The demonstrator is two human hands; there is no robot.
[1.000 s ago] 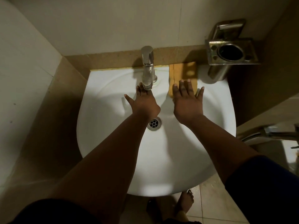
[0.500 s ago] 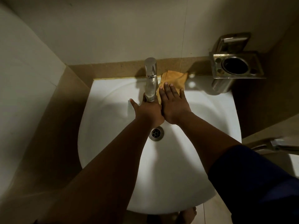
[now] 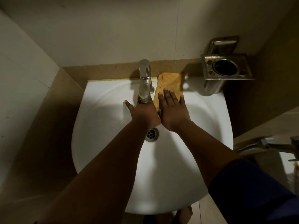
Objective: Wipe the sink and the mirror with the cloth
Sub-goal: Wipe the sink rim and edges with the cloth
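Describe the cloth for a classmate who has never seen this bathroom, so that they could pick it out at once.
Start at the white sink and follow its back edge to the steel tap. Just right of the tap, a flat rectangular cloth lies on the rim, with the right hand pressing straight fingers on its near end. It is the only yellow-orange, soft thing among white ceramic and metal fittings.

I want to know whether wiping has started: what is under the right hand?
The yellow cloth lies flat under the right hand on the sink rim beside the tap. The cloth's near part is covered by the hand.
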